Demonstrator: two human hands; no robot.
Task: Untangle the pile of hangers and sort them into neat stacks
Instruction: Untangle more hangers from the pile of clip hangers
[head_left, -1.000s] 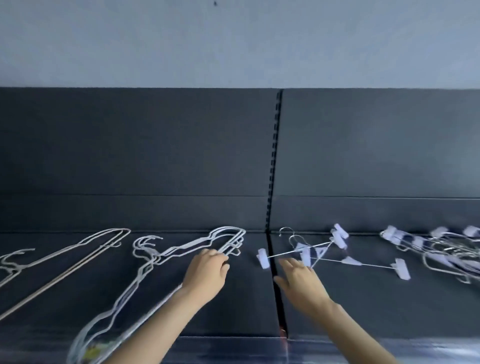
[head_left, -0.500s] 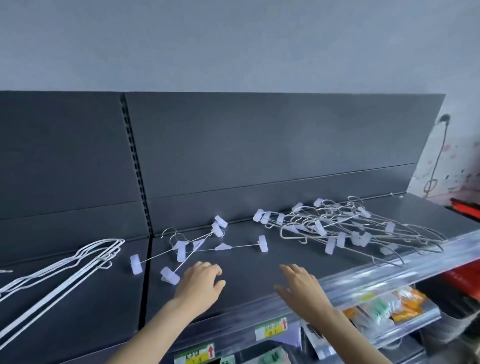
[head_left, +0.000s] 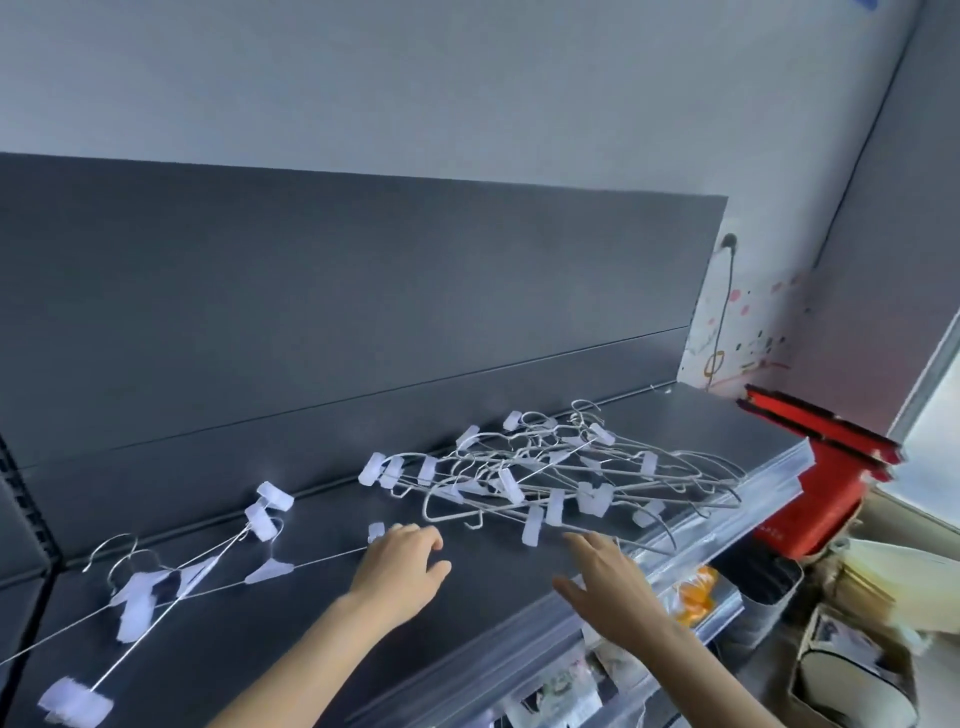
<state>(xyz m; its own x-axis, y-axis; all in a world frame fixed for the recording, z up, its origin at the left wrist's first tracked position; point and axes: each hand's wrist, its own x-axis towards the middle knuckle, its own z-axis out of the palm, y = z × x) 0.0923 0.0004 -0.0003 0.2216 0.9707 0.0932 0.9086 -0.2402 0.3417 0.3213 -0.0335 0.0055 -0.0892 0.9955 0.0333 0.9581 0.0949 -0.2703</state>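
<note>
Ahead, a dark grey shelf runs from lower left to upper right, backed by a dark grey panel under a pale wall. Two bare forearms reach in from the bottom edge.

On the right half of the shelf lies the pile of hangers, a knot of thin silver wire hangers with white clips, crossed over each other at many angles. Its near edge sits close to the clear price rail along the front of the shelf.

To the left, well apart from the pile, two clip hangers lie spread on the shelf, their hooks pointing to the back panel and their long wire bars crossing. One bar stretches to the right and ends in a white clip.

The left hand is palm down over the shelf, between the spread hangers and the pile. Its fingers are loosely curled and grasp nothing. Its knuckles are just beside the white clip; whether they touch it is unclear.

The right hand is also palm down, with fingers straight and spread and the thumb out to the left. It is empty. Its fingertips point at the pile and are just short of its near edge.

At far right, past the end of the shelf, stands a red box, and a dark cord hangs down the wall above it. Under the price rail, an orange packet shows on a lower level.
</note>
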